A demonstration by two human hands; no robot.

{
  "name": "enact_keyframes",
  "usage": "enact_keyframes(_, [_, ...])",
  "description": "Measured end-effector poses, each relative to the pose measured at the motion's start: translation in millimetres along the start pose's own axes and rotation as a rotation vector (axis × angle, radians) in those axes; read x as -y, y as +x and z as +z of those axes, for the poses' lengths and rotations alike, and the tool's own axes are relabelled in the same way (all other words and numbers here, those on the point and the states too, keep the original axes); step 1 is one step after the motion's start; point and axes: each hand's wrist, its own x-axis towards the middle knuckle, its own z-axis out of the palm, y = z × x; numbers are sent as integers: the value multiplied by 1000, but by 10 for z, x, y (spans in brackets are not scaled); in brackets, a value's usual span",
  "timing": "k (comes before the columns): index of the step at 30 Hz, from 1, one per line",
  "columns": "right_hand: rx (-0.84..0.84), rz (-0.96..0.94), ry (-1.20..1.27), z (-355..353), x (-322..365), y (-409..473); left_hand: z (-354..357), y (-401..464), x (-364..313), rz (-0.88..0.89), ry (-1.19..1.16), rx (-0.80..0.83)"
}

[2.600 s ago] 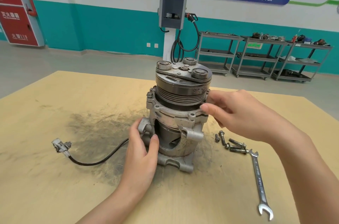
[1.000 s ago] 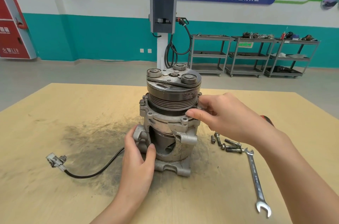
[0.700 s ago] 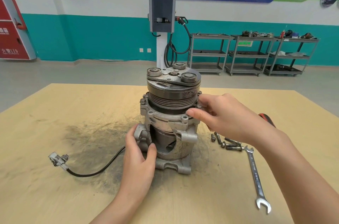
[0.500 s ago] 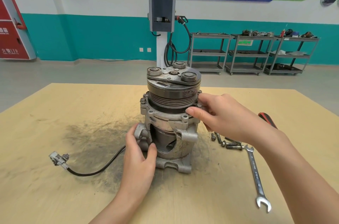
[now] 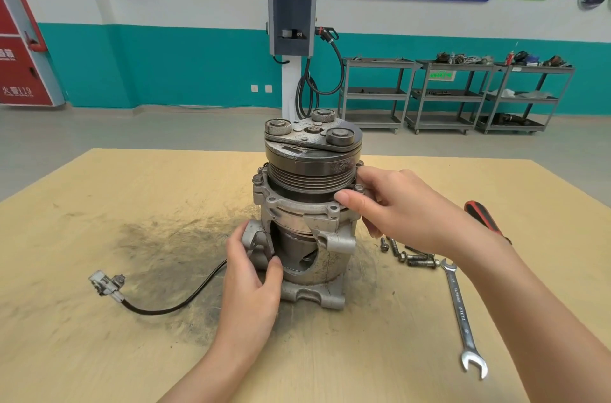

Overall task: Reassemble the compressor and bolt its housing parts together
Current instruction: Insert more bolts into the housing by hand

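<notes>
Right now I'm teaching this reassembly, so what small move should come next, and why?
Probably free the right hand from the upper housing flange and pick one of the loose bolts lying beside the spanner. The left hand already steadies the compressor, and the near flange holes look empty.

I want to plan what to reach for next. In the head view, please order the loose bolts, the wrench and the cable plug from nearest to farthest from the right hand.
1. Loose bolts: just below the right hand.
2. Wrench: lower right on the table.
3. Cable plug: far left, beyond the compressor.
</notes>
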Motion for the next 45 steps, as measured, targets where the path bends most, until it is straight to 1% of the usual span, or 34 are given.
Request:
enact_keyframes(13, [-41, -10, 49, 31, -4, 7, -7, -11, -21, -6, 24, 23])
enact_keyframes(22, [-131, 3, 134, 117, 12, -34, -5, -9, -22, 1, 31, 23])
enact_keyframes(26, [-137, 14, 147, 115, 28, -36, -2, -6, -17, 8, 38, 22])
enact_keyframes(33, [-116, -25, 48, 50, 51, -33, -3, 7, 22, -3, 35, 21])
enact_keyframes(37, [-30, -64, -126, -49, 30, -35, 5, 15, 33, -10, 40, 23])
enact_keyframes(39, [5, -74, -159, -95, 7, -36, 6, 18, 38, -8, 47, 21])
enact_keyframes(42, [-10, -88, -182, -105, 4, -35, 9, 18, 36, -5, 49, 16])
enact_keyframes(45, [-61, -118, -205, -76, 23, -26, 10, 19, 31, -10, 44, 13])
